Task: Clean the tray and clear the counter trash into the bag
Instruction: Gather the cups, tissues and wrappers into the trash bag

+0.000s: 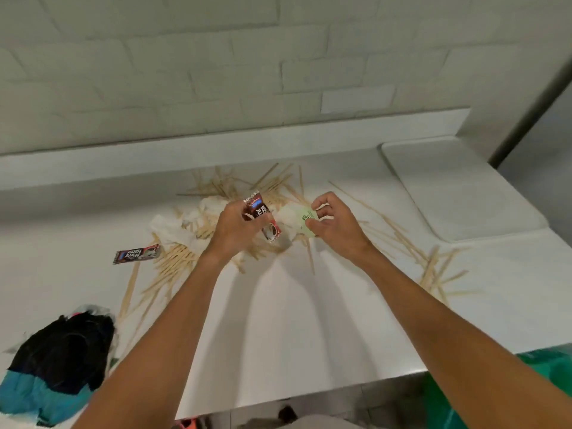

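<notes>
My left hand [236, 226] grips a dark red coffee sachet [258, 209] above the middle of the white counter [297, 320]. My right hand [332, 222] pinches a pale green paper packet [305, 219] just to the right of it. Under and around both hands lie several wooden stir sticks [176, 264] and crumpled white tissue [173, 229]. A second coffee sachet [137, 253] lies flat on the counter to the left. The white tray [458, 187] sits at the back right, apart from both hands. A black and blue bag [58, 357] rests at the front left corner.
More wooden sticks [433, 267] are scattered to the right, near the tray's front corner. A white tiled wall [216, 72] and a raised ledge [123, 159] close off the back. Something green [544, 363] shows past the counter's front right edge.
</notes>
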